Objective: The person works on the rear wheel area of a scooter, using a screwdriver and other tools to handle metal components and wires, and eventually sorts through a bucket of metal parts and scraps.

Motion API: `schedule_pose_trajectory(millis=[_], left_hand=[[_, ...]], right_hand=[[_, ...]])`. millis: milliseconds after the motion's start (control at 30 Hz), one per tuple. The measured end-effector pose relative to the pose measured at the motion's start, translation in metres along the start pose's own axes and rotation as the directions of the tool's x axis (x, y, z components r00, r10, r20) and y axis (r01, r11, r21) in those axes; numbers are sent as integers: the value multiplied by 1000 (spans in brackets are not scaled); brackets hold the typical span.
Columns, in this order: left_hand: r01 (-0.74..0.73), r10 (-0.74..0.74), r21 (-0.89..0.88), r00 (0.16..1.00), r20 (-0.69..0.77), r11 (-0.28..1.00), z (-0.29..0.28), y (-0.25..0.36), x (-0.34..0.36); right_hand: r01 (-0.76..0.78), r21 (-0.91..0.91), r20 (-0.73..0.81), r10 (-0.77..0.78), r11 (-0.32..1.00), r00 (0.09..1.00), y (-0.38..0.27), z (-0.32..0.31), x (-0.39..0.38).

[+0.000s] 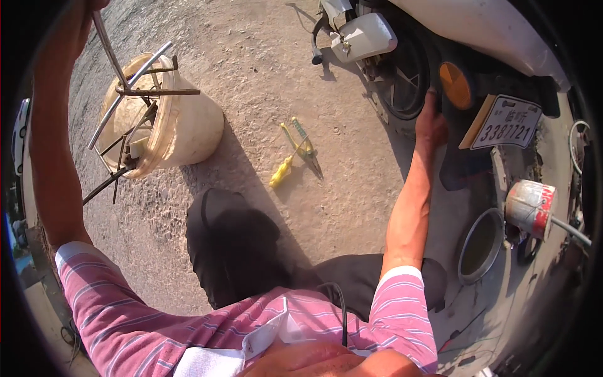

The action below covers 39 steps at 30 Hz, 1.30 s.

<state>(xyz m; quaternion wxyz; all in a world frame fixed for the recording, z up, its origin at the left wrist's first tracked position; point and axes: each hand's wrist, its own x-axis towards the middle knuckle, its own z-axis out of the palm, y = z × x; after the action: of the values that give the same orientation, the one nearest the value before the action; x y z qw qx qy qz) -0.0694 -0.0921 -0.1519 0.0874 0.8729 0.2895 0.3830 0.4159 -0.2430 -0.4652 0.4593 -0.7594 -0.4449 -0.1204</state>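
At the upper left edge my left hand (94, 5), partly cut off by the frame, is closed round the end of a metal rod (107, 44). The rod slants down to the mouth of a dirty whitish bucket (198, 122). Several other bars and rods (151, 92) stick out of that bucket. On the right, my right hand (431, 129) grips the edge of the black tyre (405, 88) of a scooter (483, 22). Its thumb lies along the rubber; its other fingers are mostly hidden. Between my arms lie pliers with yellow-green handles (306, 147) and a yellow-handled screwdriver (281, 173).
The scooter's white box-shaped part (364, 43), orange reflector (455, 86) and number plate (507, 122) are close to my right hand. Farther right stand a round basin of liquid (481, 246) and a red-and-white tin (531, 207). My bent knees (232, 245) are below the tools.
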Motion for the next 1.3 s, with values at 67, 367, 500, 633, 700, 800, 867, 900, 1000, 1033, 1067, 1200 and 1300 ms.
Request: schedule_pose_trajectory(millis=[67, 367, 500, 633, 700, 800, 867, 900, 1000, 1033, 1067, 1200, 1300], left_hand=[[-59, 107, -192, 962, 250, 980, 84, 14, 6], [608, -297, -255, 658, 692, 752, 332, 58, -97], [756, -372, -439, 634, 678, 486, 371, 43, -133], [813, -289, -542, 583, 760, 213, 387, 50, -136], [842, -318, -523, 535, 783, 130, 389, 50, -138], [890, -322, -451, 446, 835, 62, 382, 30, -155], [823, -341, -362, 525, 780, 438, 374, 23, -161], [828, -349, -285, 480, 805, 483, 368, 16, -169], [891, -297, -253, 375, 878, 377, 353, 12, -205], [903, -220, -321, 387, 895, 284, 353, 4, -226], [910, -151, -371, 399, 904, 186, 351, -5, -246], [885, -54, -441, 453, 890, 153, 351, 13, -284], [875, -171, -484, 477, 862, 0, 350, 35, -300]], right_hand=[[169, 64, -23, -168, 984, 986, 4, -15, 3], [65, 116, 43, -70, 991, 997, -45, -36, -41], [208, 125, 190, -229, 970, 955, -64, -35, -89], [-588, 160, 914, 106, 793, 391, -71, -9, -176], [-676, 81, 975, 83, 733, 207, -76, 0, -207], [-944, -50, 983, 181, 327, 10, -99, 3, -220], [-993, 38, 986, 157, 116, 56, -84, 12, -211], [-992, 12, 969, 246, -128, -20, -83, 14, -207], [-985, 63, 974, 227, -160, 25, -52, 25, -203], [-984, 69, 971, 238, -167, 27, -51, 26, -205], [-996, 58, 958, 285, -63, 38, -55, 29, -208], [-995, 24, 928, 369, 92, 57, -49, 29, -229], [-972, 30, 917, 380, 231, 119, -61, 27, -232]])
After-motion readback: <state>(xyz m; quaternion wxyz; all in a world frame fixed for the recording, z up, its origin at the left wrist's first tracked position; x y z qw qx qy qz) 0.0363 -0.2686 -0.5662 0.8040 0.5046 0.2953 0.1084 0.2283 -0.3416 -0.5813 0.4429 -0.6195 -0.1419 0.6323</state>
